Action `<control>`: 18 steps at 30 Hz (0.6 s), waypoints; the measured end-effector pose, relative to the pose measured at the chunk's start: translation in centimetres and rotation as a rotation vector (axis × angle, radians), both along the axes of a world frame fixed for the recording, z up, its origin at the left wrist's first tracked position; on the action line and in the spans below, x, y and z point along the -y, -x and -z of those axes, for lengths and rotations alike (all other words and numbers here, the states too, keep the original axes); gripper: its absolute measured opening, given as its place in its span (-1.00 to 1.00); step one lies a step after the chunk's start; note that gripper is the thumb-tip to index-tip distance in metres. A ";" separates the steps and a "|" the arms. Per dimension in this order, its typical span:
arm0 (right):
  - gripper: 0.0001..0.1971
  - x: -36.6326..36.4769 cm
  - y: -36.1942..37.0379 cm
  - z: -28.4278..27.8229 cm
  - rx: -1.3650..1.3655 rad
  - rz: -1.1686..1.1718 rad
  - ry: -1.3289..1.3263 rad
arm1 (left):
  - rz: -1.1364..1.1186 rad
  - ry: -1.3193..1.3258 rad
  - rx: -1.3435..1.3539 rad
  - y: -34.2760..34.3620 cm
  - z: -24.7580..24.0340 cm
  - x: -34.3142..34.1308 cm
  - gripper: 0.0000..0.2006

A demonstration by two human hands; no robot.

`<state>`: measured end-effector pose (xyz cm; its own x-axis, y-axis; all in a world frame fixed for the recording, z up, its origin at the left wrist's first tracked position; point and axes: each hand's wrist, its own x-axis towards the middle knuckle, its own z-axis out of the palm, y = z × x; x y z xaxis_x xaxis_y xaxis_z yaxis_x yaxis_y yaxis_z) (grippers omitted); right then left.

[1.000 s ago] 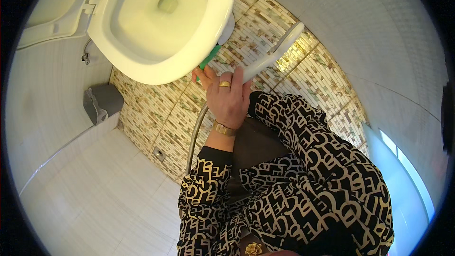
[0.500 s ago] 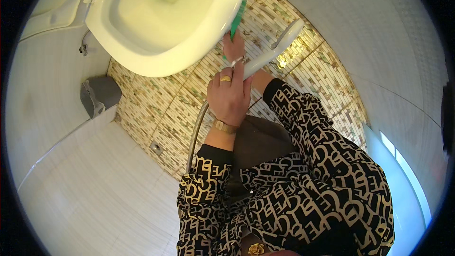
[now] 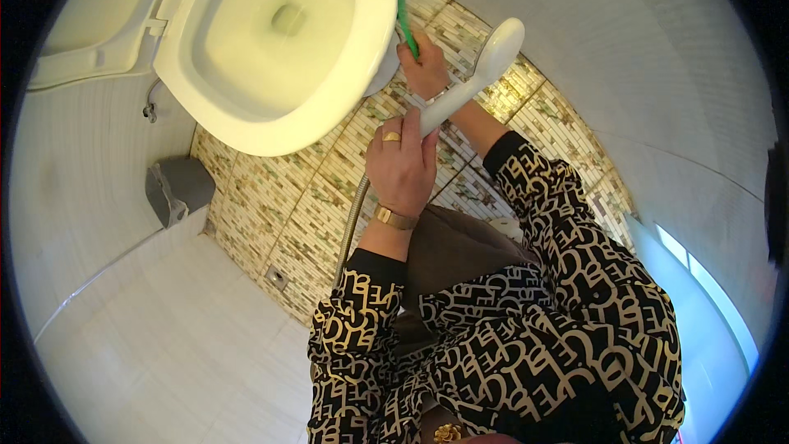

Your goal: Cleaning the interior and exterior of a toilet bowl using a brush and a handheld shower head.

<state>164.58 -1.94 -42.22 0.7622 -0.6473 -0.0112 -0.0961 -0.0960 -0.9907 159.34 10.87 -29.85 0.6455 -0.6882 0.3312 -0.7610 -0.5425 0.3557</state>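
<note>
My left hand (image 3: 401,168), with a ring and a gold watch, is wrapped round the handle of a white shower head (image 3: 498,48). Its face points away to the right, and a metal hose (image 3: 352,218) runs down from under my left hand. My right hand (image 3: 426,71) grips a green-handled brush (image 3: 403,15) beside the outer side of the toilet bowl. The brush's far end is hidden behind the rim. Seat down and lid raised, the white toilet (image 3: 261,138) has water at its bottom. The shower handle passes over my right wrist.
A grey bin-like holder (image 3: 182,189) is fixed at the left wall, with a small tap (image 3: 149,112) above it. A floor drain (image 3: 277,278) sits in the mosaic tile floor (image 3: 316,222). Pale walls stand close on both sides.
My right hand has drawn back slightly to the right with the brush, showing more of its forearm. The shower head has risen a little. The whole view has shifted somewhat.
</note>
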 end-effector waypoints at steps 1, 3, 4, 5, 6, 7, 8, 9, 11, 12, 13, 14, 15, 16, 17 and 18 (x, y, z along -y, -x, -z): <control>-0.58 0.6 0.3 -0.2 0.159 0.058 0.008 | 0.004 0.033 -0.006 0.1 0.0 0.6 -0.69; -0.56 0.7 0.6 -0.6 0.211 0.075 0.015 | 0.019 0.055 -0.011 0.2 0.0 1.1 -0.69; -0.52 0.5 0.8 -0.9 0.258 0.091 0.009 | 0.031 0.064 -0.020 0.2 0.0 1.3 -0.68; -0.49 0.5 1.5 -0.5 0.194 0.080 -0.017 | 0.030 0.083 -0.014 0.5 -0.3 1.8 -0.68; -0.49 -0.2 1.9 -0.9 0.207 0.066 -0.014 | 0.030 0.060 -0.019 0.5 -0.5 1.6 -0.68; -0.51 -1.1 2.5 -1.3 0.231 0.064 -0.035 | 0.028 0.037 -0.023 0.4 -0.7 1.5 -0.68; -0.52 -1.5 3.4 -1.7 0.249 0.063 -0.047 | 0.015 0.049 -0.015 0.4 -1.0 1.6 -0.68; -0.52 -1.5 4.1 -1.0 0.256 0.049 -0.035 | 0.020 0.084 -0.006 0.3 -1.3 1.7 -0.68; -0.54 -1.5 4.8 -0.8 0.433 -0.080 -0.361 | 0.009 0.128 0.017 0.2 -1.7 1.6 -0.68; -0.54 -1.5 4.8 -1.3 0.442 -0.101 -0.356 | 0.005 0.122 0.009 0.1 -1.8 1.1 -0.68; -0.53 -1.4 4.7 -1.8 0.321 -0.070 -0.331 | 0.000 0.116 0.004 -0.1 -2.0 0.7 -0.69; -0.53 -0.8 4.6 -2.4 0.198 -0.031 -0.292 | -0.012 0.134 0.014 -0.1 -2.5 1.0 -0.69; -0.62 -0.1 3.5 -2.7 0.254 0.010 -0.267 | -0.005 0.179 0.039 -0.1 -3.1 1.2 -0.68; -0.62 1.0 2.3 -3.3 0.265 -0.007 -0.252 | 0.002 0.222 0.066 -0.2 -3.8 1.4 -0.68; -0.67 2.6 1.4 -3.6 0.201 0.003 -0.236 | -0.004 0.192 0.017 -0.3 -5.1 1.8 -0.69; -0.63 4.2 0.4 -4.1 0.137 0.014 -0.220 | -0.011 0.211 0.027 -0.7 -6.4 2.2 -0.69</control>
<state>164.17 -6.18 -38.17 0.7575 -0.6509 -0.0501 0.0408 0.1237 -0.9915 160.03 8.68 -23.41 0.6418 -0.5945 0.4843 -0.7659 -0.4666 0.4423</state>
